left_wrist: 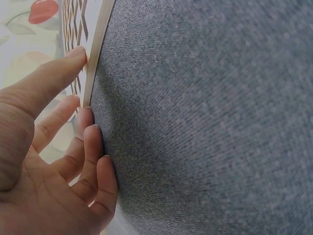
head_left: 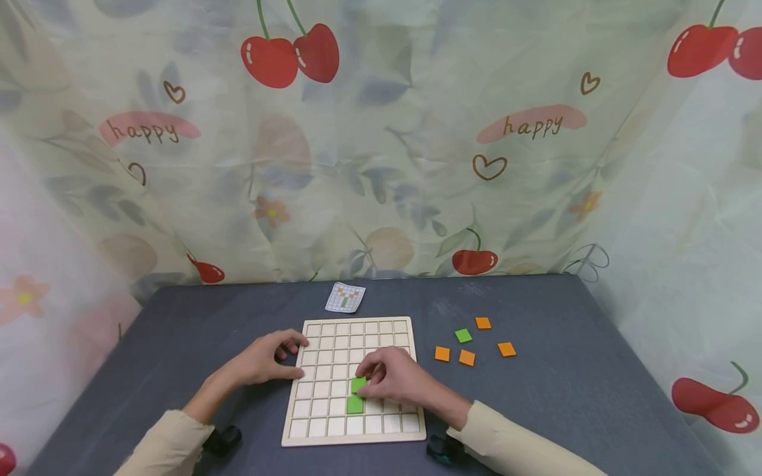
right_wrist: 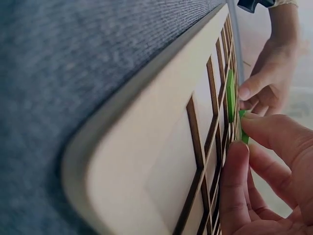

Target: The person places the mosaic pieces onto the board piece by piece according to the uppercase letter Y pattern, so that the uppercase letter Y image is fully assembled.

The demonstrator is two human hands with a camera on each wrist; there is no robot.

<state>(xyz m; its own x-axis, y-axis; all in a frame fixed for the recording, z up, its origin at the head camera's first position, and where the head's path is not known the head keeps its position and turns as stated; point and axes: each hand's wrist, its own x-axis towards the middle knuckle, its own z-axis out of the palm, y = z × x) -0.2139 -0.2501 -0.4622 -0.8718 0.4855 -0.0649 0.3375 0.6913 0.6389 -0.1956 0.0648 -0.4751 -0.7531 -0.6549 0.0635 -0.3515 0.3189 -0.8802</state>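
Observation:
A pale wooden grid board [head_left: 324,390] lies on the dark table with its square cells. My left hand [head_left: 264,357] rests at its left edge, thumb and fingertips touching the rim; the left wrist view shows the thumb [left_wrist: 58,73] on the border and the other fingers loosely bent below. Between thumb and fingers my right hand [head_left: 400,378] pinches a green square tile [head_left: 357,384], low over the board's middle. Just nearer me, another green tile [head_left: 354,404] sits in a cell. In the right wrist view the pinched tile [right_wrist: 244,132] is partly hidden by the fingertips.
Right of the board lie several loose orange tiles [head_left: 467,357] and one green tile [head_left: 463,336]. Behind the board is a small card [head_left: 345,297] printed with a coloured grid pattern. A patterned cloth [head_left: 381,145] hangs along the table's back edge.

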